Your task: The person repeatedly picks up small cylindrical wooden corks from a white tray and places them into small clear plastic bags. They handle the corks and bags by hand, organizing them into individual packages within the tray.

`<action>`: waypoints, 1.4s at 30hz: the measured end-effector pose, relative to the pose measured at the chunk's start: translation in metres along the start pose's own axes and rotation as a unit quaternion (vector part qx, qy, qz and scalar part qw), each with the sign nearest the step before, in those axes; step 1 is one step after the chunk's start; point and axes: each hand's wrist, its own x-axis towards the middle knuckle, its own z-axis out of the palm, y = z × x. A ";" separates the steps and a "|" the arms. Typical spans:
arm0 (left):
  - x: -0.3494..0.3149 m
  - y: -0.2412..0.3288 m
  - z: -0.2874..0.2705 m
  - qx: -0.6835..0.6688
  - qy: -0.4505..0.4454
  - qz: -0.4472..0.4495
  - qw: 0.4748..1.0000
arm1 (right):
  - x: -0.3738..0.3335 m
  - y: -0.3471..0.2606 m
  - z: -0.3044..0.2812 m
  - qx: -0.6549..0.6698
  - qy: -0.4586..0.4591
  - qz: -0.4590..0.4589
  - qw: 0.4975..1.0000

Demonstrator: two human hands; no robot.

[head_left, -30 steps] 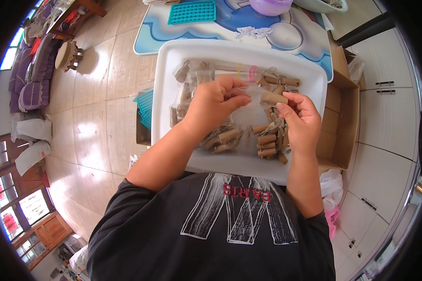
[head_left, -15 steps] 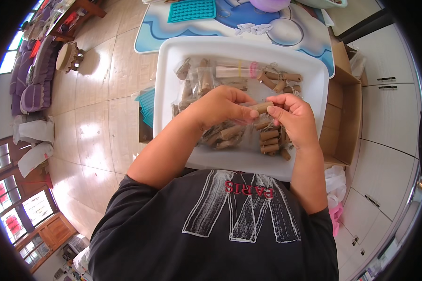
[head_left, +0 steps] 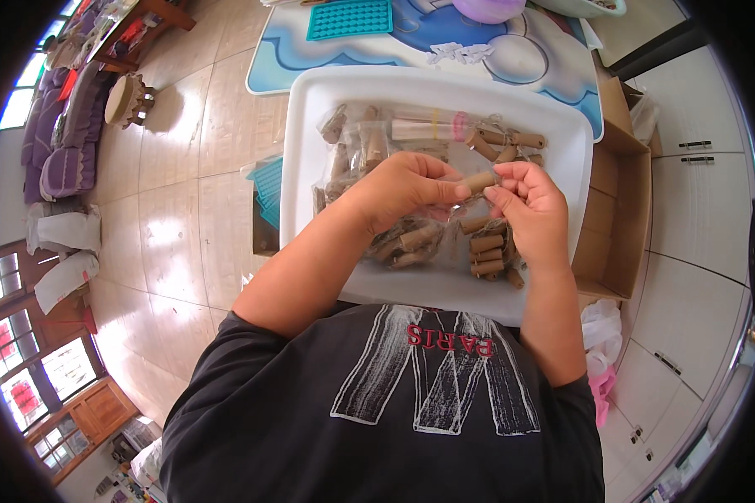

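Note:
A small brown tube (head_left: 480,183) spans the gap between my two hands over a white plastic tub (head_left: 583,180). My left hand (head_left: 407,191) pinches its left end between thumb and fingers. At the right end, the thumb and fingertips of my right hand (head_left: 533,201) are closed on it. Below my hands lie several similar brown tubes (head_left: 486,251) with thin string among them. Clear plastic bags of brown pieces (head_left: 415,239) fill the tub's left and middle. More tubes (head_left: 507,144) lie at the far right, beside a bundle of pale sticks (head_left: 411,128) with a pink band.
A blue-and-white patterned table (head_left: 285,63) holds a teal grid tray (head_left: 350,18), a purple bowl (head_left: 488,8) and a small white bundle (head_left: 460,53). Right of the tub stands an open cardboard box (head_left: 617,201), near white cabinets (head_left: 696,201). A round stool (head_left: 126,101) is on the floor at left.
The whole view has shifted slightly. The tube has risen a little, and more of it shows between my fingers. My right fingers have shifted at its right end.

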 end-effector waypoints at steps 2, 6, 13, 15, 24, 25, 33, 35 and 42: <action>0.000 -0.001 -0.001 -0.004 -0.006 0.002 1.000 | 0.000 0.004 0.002 -0.035 0.025 -0.024 0.999; 0.005 -0.008 -0.005 -0.027 -0.034 0.018 0.999 | 0.000 0.004 0.004 -0.172 0.016 -0.174 0.969; 0.007 -0.010 0.003 -0.128 -0.012 0.048 0.990 | 0.000 0.006 0.015 -0.123 -0.013 -0.195 0.973; 0.007 -0.010 0.002 -0.146 -0.010 0.068 0.987 | -0.003 0.006 0.015 -0.095 -0.031 -0.142 0.985; 0.008 -0.015 0.011 -0.018 0.067 0.141 0.988 | 0.005 0.011 0.004 -0.090 -0.017 -0.120 0.989; 0.008 -0.015 0.011 0.014 0.078 0.156 0.985 | 0.005 0.011 0.003 -0.107 -0.018 -0.122 0.987; 0.008 -0.015 0.015 0.062 0.105 0.137 0.983 | 0.002 -0.006 0.016 -0.254 0.118 -0.320 0.905; 0.006 -0.016 0.018 0.034 0.072 0.154 0.985 | 0.002 -0.005 0.016 -0.288 0.132 -0.362 0.877; 0.001 -0.020 0.028 0.118 0.064 0.157 0.979 | 0.007 0.001 0.019 -0.336 0.124 -0.370 0.857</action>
